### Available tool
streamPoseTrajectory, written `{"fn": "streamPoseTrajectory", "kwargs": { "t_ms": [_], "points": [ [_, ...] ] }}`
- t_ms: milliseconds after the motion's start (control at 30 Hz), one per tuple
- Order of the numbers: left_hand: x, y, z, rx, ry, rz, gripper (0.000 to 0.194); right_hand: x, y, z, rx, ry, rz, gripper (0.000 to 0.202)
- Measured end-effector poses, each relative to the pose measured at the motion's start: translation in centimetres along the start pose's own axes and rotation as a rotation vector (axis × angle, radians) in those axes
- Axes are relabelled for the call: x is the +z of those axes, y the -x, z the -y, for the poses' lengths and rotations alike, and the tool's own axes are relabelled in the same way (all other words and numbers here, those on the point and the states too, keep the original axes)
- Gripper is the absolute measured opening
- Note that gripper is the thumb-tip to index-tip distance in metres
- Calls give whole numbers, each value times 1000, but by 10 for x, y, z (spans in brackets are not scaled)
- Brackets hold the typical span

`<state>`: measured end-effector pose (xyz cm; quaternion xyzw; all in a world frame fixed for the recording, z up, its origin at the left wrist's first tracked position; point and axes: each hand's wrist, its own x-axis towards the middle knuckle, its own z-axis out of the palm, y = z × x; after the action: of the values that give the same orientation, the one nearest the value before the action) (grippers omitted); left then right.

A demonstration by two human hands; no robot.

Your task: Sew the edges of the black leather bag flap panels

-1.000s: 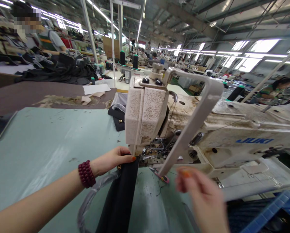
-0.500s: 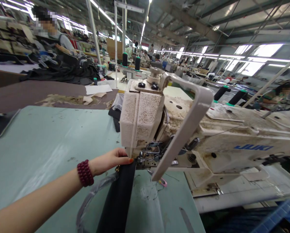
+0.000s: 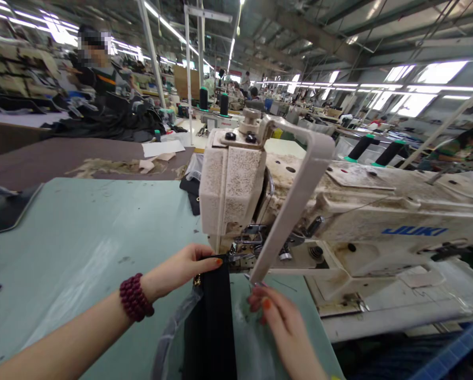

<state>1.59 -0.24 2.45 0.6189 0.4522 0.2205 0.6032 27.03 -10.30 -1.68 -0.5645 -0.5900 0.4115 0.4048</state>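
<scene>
My left hand [image 3: 187, 268] pinches the top end of a long black bag piece [image 3: 216, 322], thumb on top, right beside the needle area of the sewing machine [image 3: 236, 195]. Gold hardware [image 3: 197, 280] and a plastic-wrapped strap [image 3: 172, 332] hang along the piece's left side. Below the machine's slanting guard bar [image 3: 287, 216], my right hand [image 3: 282, 319] has its fingers curled over small pink-handled thread snips [image 3: 262, 285]. Only a bit of the handle and blade shows; the fingers cover the rest.
Dark flat pieces [image 3: 12, 208] lie at the left of the green tabletop [image 3: 113, 227]. Another black item [image 3: 191, 192] sits behind the machine head. Across the brown table [image 3: 34, 155], a person [image 3: 102, 74] is beside piled black material [image 3: 113, 119]. A blue crate [image 3: 454, 353] stands lower right.
My right hand has come in from the lower right and reached the snips, which lay untouched on the tabletop. My left hand still pinches the black piece, whose lower end has swung right.
</scene>
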Motion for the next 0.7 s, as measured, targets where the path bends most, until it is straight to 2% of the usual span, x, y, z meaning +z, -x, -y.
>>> {"fn": "streamPoseTrajectory", "kwargs": {
  "t_ms": [67, 100, 167, 267, 400, 600, 700],
  "points": [
    [-1, 0, -2, -11, -12, 5, 33, 57, -2, -5, 88, -170, 152, 63],
    [-1, -1, -2, -17, -15, 5, 33, 76, -5, -2, 118, -215, 167, 64],
    [-2, -1, -1, -24, -12, -1, 34, 96, -10, 8, 149, -262, 127, 64],
    [-2, -3, 5, -24, 24, -2, 34, 98, -12, 20, 166, -268, 71, 61],
    [-4, -8, 11, -13, 53, 7, 36, 94, -11, 18, 182, -235, 50, 56],
    [-12, -19, -2, 19, 109, -38, 31, 94, -20, 20, 162, -211, 45, 53],
    [-16, -25, -1, 34, 146, -58, 30, 92, -24, 22, 143, -204, 41, 52]
  ]
}}
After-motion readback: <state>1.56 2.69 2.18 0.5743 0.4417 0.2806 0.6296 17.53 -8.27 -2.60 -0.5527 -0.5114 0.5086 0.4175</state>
